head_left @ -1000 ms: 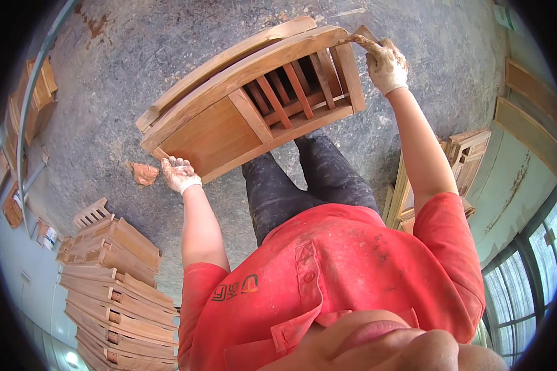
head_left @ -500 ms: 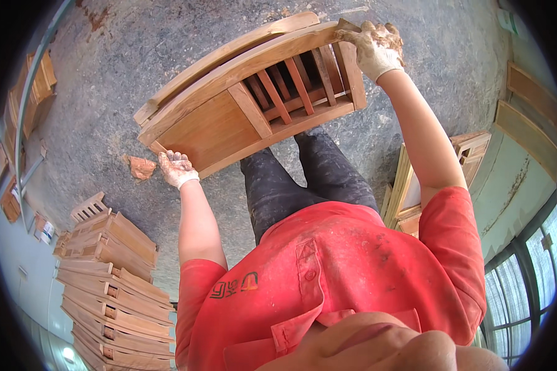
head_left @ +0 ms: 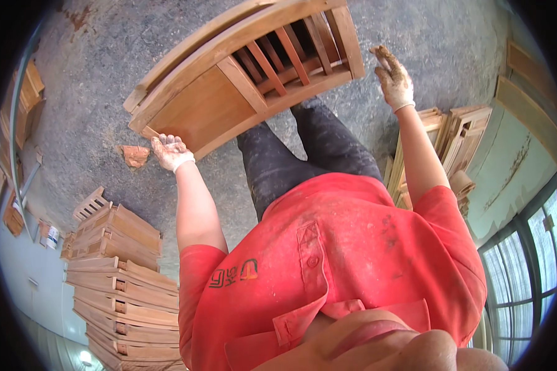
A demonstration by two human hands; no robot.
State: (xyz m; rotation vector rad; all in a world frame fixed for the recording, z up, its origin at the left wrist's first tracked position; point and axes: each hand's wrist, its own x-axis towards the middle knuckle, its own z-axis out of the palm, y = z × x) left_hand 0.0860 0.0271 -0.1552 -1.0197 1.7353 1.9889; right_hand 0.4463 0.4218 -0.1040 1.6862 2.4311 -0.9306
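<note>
A wooden framed door panel (head_left: pixel 204 117) stands tilted in front of my legs. It has a solid board at its left half and upright slats (head_left: pixel 294 55) at its right half. Behind it a second wooden frame (head_left: pixel 185 54) lies close alongside. My left hand (head_left: pixel 171 152), in a white glove smeared brown, is closed on the panel's lower left end. Off the panel's right end is my right hand (head_left: pixel 394 81), in a similar stained glove. Its fingers are stretched out, and no object shows in it.
On the grey floor (head_left: pixel 99 111) a crumpled reddish-brown piece (head_left: pixel 134 156) lies beside my left hand. Stacked wooden panels (head_left: pixel 127 297) rise at the lower left. More frames (head_left: pixel 467 136) lean by the wall at the right. A hose (head_left: pixel 20 105) runs along the far left.
My right hand has let go of the panel's upper right corner and moved down, away from it. The panel has shifted up and slightly left in view, my left hand still on it.
</note>
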